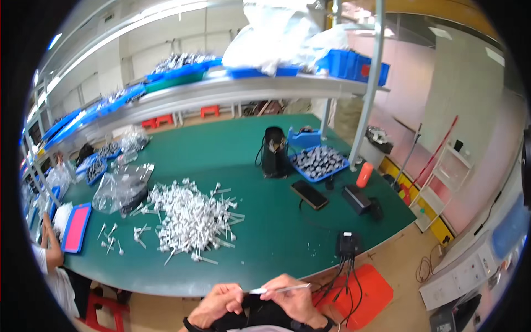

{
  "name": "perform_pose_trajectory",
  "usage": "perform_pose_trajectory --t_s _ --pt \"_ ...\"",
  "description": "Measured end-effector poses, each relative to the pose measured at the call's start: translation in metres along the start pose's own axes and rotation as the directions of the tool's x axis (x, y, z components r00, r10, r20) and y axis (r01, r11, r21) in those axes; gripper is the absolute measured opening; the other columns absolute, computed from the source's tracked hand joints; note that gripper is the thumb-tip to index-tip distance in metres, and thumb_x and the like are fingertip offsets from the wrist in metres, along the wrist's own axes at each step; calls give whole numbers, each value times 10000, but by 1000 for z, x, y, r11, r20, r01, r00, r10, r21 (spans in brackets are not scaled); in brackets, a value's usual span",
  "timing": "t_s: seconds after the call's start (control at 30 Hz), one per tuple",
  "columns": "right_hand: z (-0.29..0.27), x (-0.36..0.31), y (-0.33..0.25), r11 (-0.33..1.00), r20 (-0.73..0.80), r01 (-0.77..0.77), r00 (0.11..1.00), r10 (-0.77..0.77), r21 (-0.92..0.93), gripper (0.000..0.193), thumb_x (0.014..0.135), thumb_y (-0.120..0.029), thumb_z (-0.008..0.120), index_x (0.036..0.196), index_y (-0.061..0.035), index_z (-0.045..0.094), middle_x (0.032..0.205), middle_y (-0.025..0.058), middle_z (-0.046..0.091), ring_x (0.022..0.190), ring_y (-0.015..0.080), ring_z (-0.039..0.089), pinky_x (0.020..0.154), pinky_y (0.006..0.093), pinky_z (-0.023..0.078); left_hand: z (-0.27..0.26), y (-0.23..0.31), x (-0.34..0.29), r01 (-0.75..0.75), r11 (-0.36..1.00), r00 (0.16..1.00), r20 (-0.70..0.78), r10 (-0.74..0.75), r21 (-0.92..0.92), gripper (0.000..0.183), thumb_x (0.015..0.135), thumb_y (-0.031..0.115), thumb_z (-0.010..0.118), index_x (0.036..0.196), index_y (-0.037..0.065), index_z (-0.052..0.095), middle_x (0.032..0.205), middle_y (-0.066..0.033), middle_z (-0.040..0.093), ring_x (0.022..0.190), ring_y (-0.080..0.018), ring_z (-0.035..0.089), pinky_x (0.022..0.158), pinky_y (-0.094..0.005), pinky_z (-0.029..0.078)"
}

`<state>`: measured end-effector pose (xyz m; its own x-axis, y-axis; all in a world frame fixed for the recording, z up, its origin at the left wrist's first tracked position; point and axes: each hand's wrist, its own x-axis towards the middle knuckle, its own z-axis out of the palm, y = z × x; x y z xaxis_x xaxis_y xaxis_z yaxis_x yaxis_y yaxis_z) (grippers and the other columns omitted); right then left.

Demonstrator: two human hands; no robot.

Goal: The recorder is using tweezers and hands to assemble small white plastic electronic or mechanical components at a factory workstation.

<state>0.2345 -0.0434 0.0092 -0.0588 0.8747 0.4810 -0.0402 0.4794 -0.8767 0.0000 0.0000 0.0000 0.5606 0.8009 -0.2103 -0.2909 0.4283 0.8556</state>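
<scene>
Low in the view, just off the table's front edge, my left hand (222, 300) and my right hand (296, 299) are close together, fingers pinched. Between them runs a thin white stick-like piece (257, 290). Its left end meets my left fingertips, and a pale, narrow length juts out to the right past my right fingers. Whether it is one part or two joined cannot be told. Beyond my hands, a heap of small white plastic pieces with thin stems (191, 218) lies on the green table (265, 221). Several similar loose pieces (112, 242) lie left of the heap.
A phone (310, 195), a black bag (274, 155) and a blue tray of small grey parts (319, 162) sit at the back right. Cables hang from a black box (348, 243) over a red stool (365, 293). A co-worker's arm (52, 243) is at the far left.
</scene>
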Motion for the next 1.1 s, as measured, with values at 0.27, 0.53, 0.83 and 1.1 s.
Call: perform_pose_trajectory --t_s 0.27,0.53,0.83,1.1 --pt "-35 39 72 788 3 -52 998 68 -614 112 806 -38 693 881 -4 618 865 118 607 684 248 650 606 332 504 -51 -13 -57 -87 806 747 -497 442 585 135 938 115 590 904 -1 651 661 16 585 587 -47 527 545 -206 421" --pt "-34 42 93 770 -55 -210 974 222 -602 105 807 -15 691 878 34 631 859 104 626 671 198 647 618 289 522 -89 -22 -28 81 386 598 -354 719 919 149 830 51 668 974 15 657 746 -112 651 643 -213 630 616 -313 507" --pt "-15 60 95 868 -76 -387 921 383 -312 129 812 60 657 939 36 656 942 75 598 830 144 636 745 241 520 -128 -3 44 150 466 623 -449 640 872 210 828 134 709 1014 43 675 701 -89 626 588 -167 567 551 -305 458" --pt "-14 79 99 862 -41 -398 913 406 -314 132 807 58 673 937 34 665 943 78 614 825 135 632 727 244 524 -123 3 25 -39 765 676 -547 494 643 216 897 114 650 1103 52 671 746 -40 653 575 -86 560 521 -236 453"
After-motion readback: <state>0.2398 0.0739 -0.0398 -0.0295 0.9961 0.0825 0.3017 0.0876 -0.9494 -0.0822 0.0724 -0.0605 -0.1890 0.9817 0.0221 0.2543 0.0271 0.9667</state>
